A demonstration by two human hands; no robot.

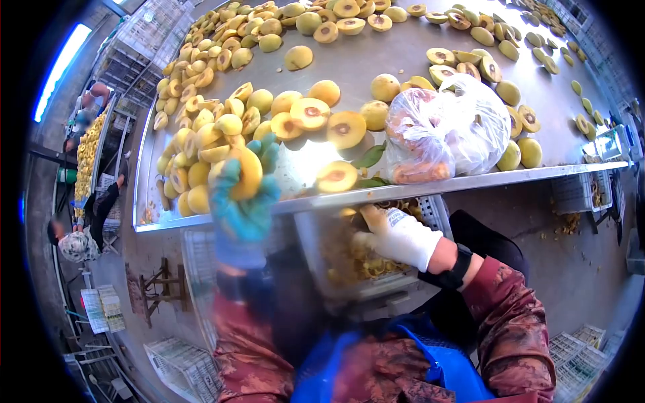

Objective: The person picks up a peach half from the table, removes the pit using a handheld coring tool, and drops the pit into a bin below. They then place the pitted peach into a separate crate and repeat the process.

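Observation:
My left hand [243, 205], in a teal glove blurred by motion, is closed around a yellow peach half [248, 173] at the table's front edge. Peach halves [201, 138] lie heaped beside and beyond it. My right hand [400, 235], in a white glove, hangs below the edge over a pale crate [440, 218]. Its fingers are curled in, and what they hold, if anything, I cannot make out. Brown and yellow scraps [383, 269] lie in that crate. One cut peach half [337, 176] rests cut side up near the edge, between my hands.
Across the metal table [363, 60] lie many more halves. Clear plastic bags [463, 127] with something orange-pink inside sit near its raised front rim, beside a green leaf [369, 156]. Crates [178, 366] stand on the floor. Another person [80, 243] is at the far left.

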